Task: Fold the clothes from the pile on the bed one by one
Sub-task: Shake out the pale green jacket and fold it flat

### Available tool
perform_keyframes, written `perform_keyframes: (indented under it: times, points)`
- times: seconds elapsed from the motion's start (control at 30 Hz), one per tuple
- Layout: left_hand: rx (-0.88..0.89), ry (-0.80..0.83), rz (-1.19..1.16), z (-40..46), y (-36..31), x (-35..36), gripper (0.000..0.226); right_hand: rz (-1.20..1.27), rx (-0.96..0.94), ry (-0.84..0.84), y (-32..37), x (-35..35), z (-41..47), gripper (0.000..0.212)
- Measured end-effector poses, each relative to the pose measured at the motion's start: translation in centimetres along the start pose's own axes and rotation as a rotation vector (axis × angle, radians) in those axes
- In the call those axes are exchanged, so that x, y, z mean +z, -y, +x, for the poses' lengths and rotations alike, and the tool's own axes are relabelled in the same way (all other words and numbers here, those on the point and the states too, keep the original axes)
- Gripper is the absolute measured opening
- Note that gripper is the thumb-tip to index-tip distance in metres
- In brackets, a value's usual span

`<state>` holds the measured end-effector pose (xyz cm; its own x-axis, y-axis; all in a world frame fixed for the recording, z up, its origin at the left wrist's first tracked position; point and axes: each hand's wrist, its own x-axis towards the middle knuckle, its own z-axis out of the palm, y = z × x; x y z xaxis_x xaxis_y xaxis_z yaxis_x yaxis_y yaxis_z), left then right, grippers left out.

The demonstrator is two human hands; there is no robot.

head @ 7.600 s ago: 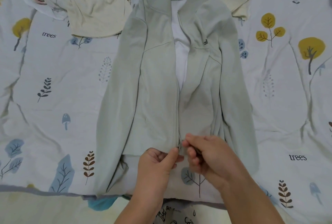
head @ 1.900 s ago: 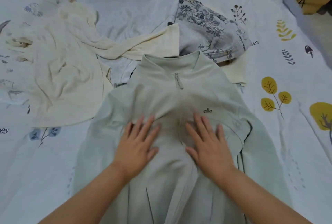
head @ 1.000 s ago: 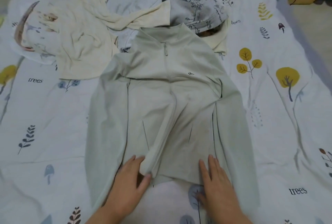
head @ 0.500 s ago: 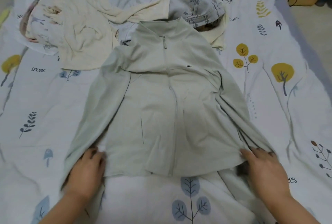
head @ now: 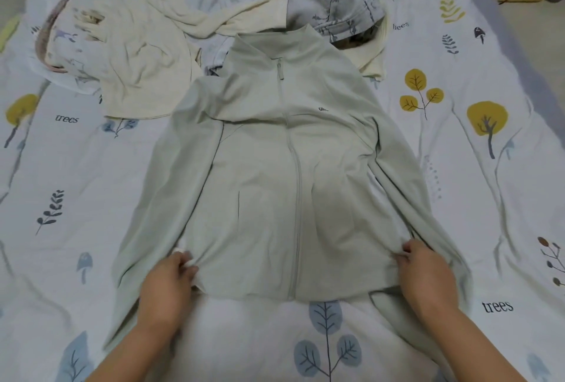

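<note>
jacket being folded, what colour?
Pale sage green jacket, zipped up, small dark chest logo. Head view, the only one.

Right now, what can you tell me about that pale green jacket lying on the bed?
The pale green jacket lies front up on the printed bedsheet, zipped to its stand-up collar, sleeves angled down and outward. It looks soft and matte, with a small dark logo on the chest. The left hand and right hand grip its hem corners. Its collar overlaps the clothes pile behind.

One zipped green jacket (head: 275, 192), two hands, one cream garment (head: 143, 75), one floral garment (head: 330, 5), one bed (head: 489, 198).
</note>
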<state>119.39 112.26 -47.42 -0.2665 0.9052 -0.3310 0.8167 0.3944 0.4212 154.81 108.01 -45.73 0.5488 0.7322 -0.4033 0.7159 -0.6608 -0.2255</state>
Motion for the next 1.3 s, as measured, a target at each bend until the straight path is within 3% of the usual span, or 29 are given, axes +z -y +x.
perform_keyframes:
  times: [0.07,0.17,0.27,0.37,0.43,0.6,0.67,0.77,0.83,0.93,1.0,1.13,1.2,1.3]
  points:
    - [0.029,-0.069,0.067,0.4,1.4,-1.7,0.003,-0.07,-0.021,-0.014,-0.9,-0.6,-0.6,0.004]
    - [-0.02,-0.006,0.193,0.3,3.9,-2.9,0.009,-0.284,-0.035,0.225,-1.9,0.1,-2.2,0.003]
    - [-0.047,0.082,0.222,-0.3,4.4,-2.2,0.01,-0.246,-0.008,0.384,-1.9,1.5,-3.3,0.023]
    - [-0.095,-0.013,0.196,-0.1,3.5,-1.0,0.034,-0.084,0.026,0.182,-0.1,1.3,-3.0,0.035]
    - [-0.092,-0.038,0.186,0.4,3.1,-0.4,0.033,0.041,0.027,0.067,0.9,1.4,-2.4,0.036]
    - [-0.074,0.036,0.355,1.0,3.5,-0.6,0.017,-0.181,0.062,0.116,0.6,1.9,-1.6,0.028]
    - [0.019,-0.036,0.432,1.3,2.7,-1.0,0.016,-0.229,0.046,-0.033,1.2,1.8,-1.6,0.029]
    - [0.346,-0.207,0.351,0.9,-0.5,0.0,0.037,-0.127,-0.182,-0.271,4.3,2.9,-2.2,0.046]
    - [0.546,-0.186,0.311,0.5,-3.0,1.9,0.049,-0.074,-0.365,-0.247,7.2,4.4,-3.1,0.058]
    - [0.595,0.009,0.409,-0.1,-3.5,4.5,0.059,-0.209,-0.649,-0.131,8.6,7.2,-3.9,0.06]
    - [0.617,0.107,0.515,-0.4,-1.6,5.3,0.063,-0.315,-0.713,0.008,7.1,8.2,-3.9,0.063]
    - [0.67,0.131,0.536,-0.2,0.2,4.7,0.059,-0.308,-0.734,0.011,4.7,8.7,-3.5,0.06]
    - [0.707,0.088,0.453,0.1,-0.3,3.6,0.054,-0.261,-0.736,-0.05,5.5,8.5,-3.5,0.056]
    - [0.612,-0.167,0.268,1.9,-0.8,1.0,0.043,-0.15,-0.749,-0.232,7.4,7.7,-3.5,0.031]
